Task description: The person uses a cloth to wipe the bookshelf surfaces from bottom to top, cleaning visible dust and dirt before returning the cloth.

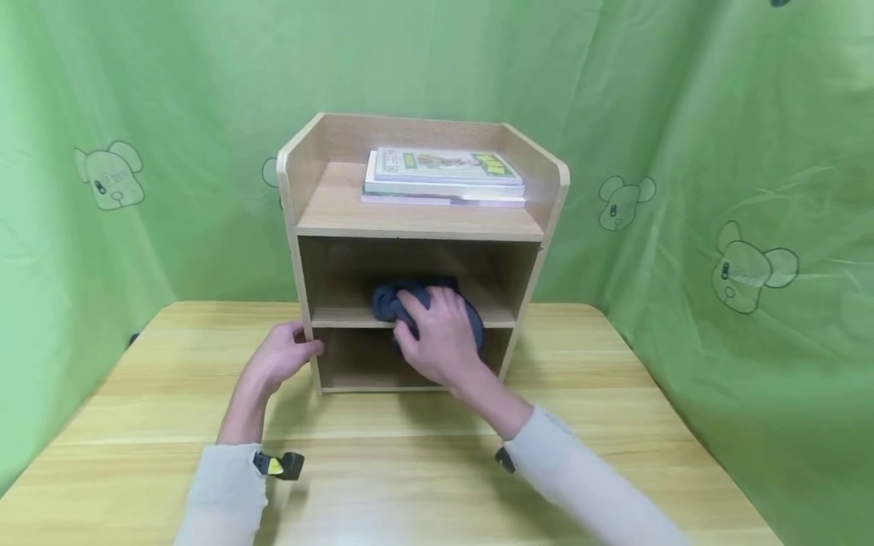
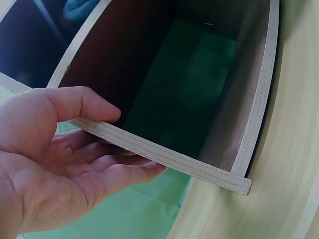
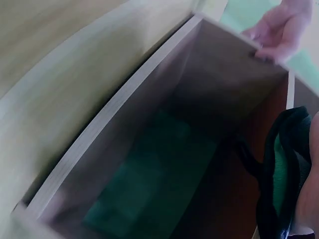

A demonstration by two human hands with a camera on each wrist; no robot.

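Observation:
A small wooden shelf unit (image 1: 419, 231) stands upright on the table. My left hand (image 1: 280, 353) holds its left side panel (image 2: 164, 157) low down, thumb inside the lower compartment and fingers against the outer face. With my right hand (image 1: 440, 334) I grip a dark blue soft fabric item (image 1: 389, 302) at the front edge of the middle shelf board (image 1: 341, 317). Part of the item lies over that board, and part hangs in front of the lower compartment. In the right wrist view the fabric item (image 3: 279, 174) shows a green area between dark edges; my palm and fingers hide much of it.
On the top shelf lies a short stack of books (image 1: 444, 182). The wooden table (image 1: 382, 493) extends in front and to both sides of the unit. Green curtains (image 1: 717, 227) with animal-head drawings surround the table's back and sides.

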